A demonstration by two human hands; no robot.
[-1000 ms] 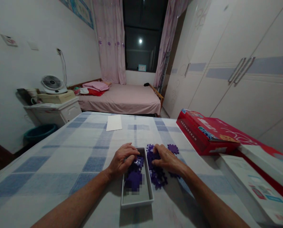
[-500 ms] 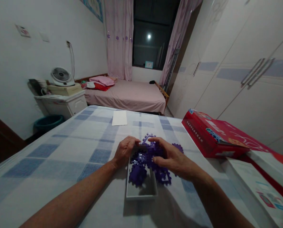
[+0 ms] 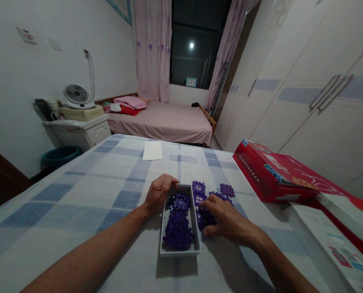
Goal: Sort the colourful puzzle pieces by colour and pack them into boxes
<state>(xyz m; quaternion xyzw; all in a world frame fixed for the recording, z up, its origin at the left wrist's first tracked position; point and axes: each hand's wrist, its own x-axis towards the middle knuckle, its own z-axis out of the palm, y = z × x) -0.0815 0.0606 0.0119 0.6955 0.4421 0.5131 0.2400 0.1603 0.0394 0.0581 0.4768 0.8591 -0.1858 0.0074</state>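
A shallow white box (image 3: 196, 236) lies on the checked cloth with several purple interlocking building pieces (image 3: 178, 228) inside it. My left hand (image 3: 160, 192) is closed on the far left corner of this box, its fingers bent over the rim. To the right of the box, my right hand (image 3: 222, 217) reaches over more purple pieces, thumb apart from the fingers and fingertips touching them. A dark purple piece (image 3: 205, 219) shows between thumb and fingers. Windowed purple pieces (image 3: 198, 187) lie beyond the fingertips, and one solid square piece (image 3: 227, 190) sits apart farther right.
A white card (image 3: 152, 150) lies on the checked cloth (image 3: 120, 179) toward the far edge. At the right stand a large red box (image 3: 269, 175) and a white box (image 3: 327, 248). Beyond are a bed (image 3: 169, 122) and a fan (image 3: 77, 95) on a cabinet.
My right hand has moved from above the white box, where it held purple pieces, down to those on its right. More pieces now lie in the box. My left hand stays at its corner.
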